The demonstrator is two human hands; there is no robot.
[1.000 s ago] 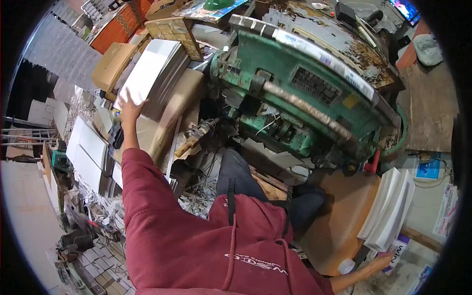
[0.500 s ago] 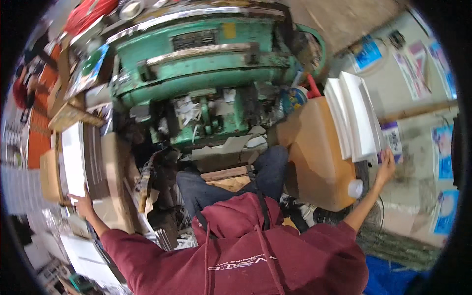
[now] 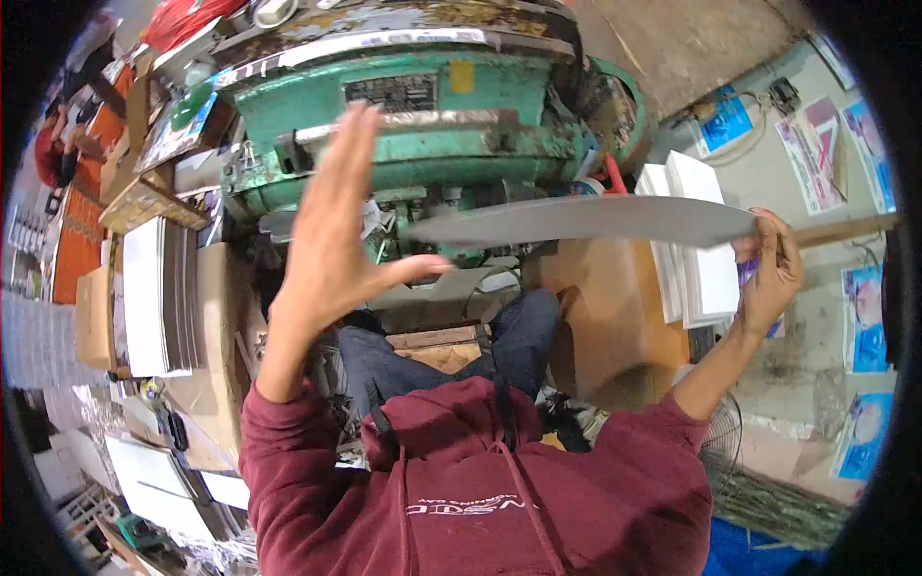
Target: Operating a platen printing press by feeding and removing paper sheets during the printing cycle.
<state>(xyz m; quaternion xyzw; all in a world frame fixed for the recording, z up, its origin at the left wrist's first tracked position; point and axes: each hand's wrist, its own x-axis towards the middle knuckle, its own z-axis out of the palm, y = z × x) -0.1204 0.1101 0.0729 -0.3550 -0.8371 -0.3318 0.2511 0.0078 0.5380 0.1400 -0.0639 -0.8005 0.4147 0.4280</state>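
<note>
My right hand [image 3: 776, 264] is closed on the right end of a grey-white sheet [image 3: 576, 219], thumb and fingers pinching its edge. The sheet stretches leftward, bowed and seen almost edge-on, in front of the green machine [image 3: 403, 144]. My left hand [image 3: 331, 230] is raised in front of the machine, fingers straight up and thumb out toward the sheet's free left end. It holds nothing and looks apart from the sheet. Just beyond the sheet's right part, a pile of folded-looking white sheets [image 3: 706, 288] rests on an orange-brown container [image 3: 605, 317].
At the left stands another stack of white sheets [image 3: 146, 298] beside a cardboard box [image 3: 219, 336]. More white sheets [image 3: 158, 485] lie lower left. Scrap paper litters the machine's lower part. A wire-guarded fan [image 3: 725, 432] is at the lower right. Another person [image 3: 58, 149] is far left.
My left hand has left the white stack at the left and swung up to the middle. My right hand has lifted a sheet off the right pile, drawing it across the machine.
</note>
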